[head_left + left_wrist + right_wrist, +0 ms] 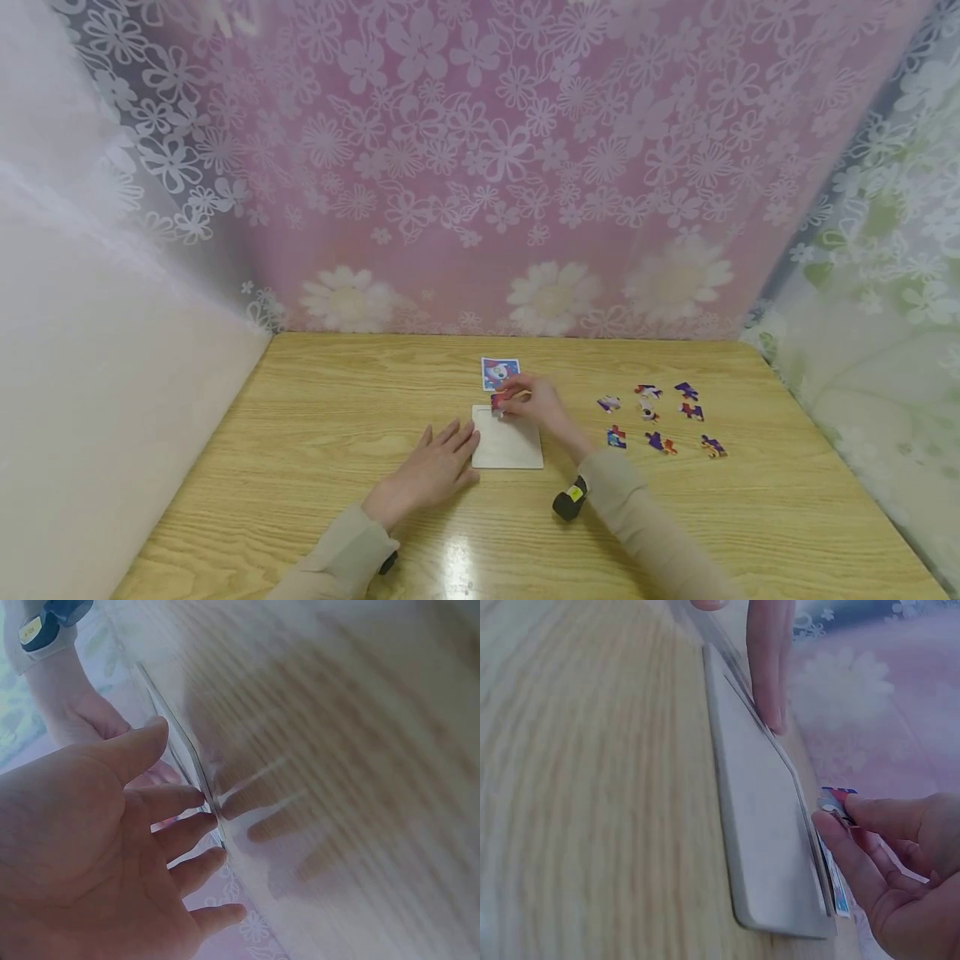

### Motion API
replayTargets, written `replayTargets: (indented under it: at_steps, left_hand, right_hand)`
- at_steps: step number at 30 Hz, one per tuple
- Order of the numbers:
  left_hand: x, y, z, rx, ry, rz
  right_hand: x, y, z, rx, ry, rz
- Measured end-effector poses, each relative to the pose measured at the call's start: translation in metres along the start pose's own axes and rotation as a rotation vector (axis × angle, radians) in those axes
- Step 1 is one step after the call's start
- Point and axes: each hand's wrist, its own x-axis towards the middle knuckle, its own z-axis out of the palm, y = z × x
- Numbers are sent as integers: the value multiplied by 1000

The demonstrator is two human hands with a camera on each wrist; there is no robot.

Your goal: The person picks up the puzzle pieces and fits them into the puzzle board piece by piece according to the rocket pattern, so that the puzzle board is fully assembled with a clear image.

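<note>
My right hand (543,407) pinches a jigsaw puzzle piece (838,796) between thumb and fingertips, close over the upper left part of a square white puzzle tray (508,443). The piece shows red and purple from the head. My left hand (431,468) lies to the left of the tray with fingers straight and spread, fingertips right at its left edge. In the right wrist view, the tray (761,817) has a raised rim around a plain recessed surface. Just behind the tray lies a small printed picture card (497,372) with a white figure, partly covered by the right hand.
Several loose puzzle pieces (648,410) lie spread out to the right on the wooden table (360,392). Some, like a purple and orange piece (714,447), sit farther right. A pink flowered curtain (465,208) hangs behind the table, with pale sheets at both sides.
</note>
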Motion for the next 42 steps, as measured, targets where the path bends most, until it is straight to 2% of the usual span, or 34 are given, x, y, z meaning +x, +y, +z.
replayTargets:
  at_steps: [7,14,26,38,42]
  left_hand:
    - [-1,1,3,25,4,14]
    - [-2,-1,3,11,1,11]
    - [-2,-1,3,12,5,18]
    - [-3,-1,2,-2,6,14]
    - [-3,-2,2,5,9,15]
  right_hand:
    - [-1,0,14,-160,-44,-49]
    - [-2,-5,21,-328,-19,-107]
    - [-2,-17,28,-553,-6,-85]
    - [0,-15,29,-546,-6,-99]
    - [-1,-15,26,-471,16,-92]
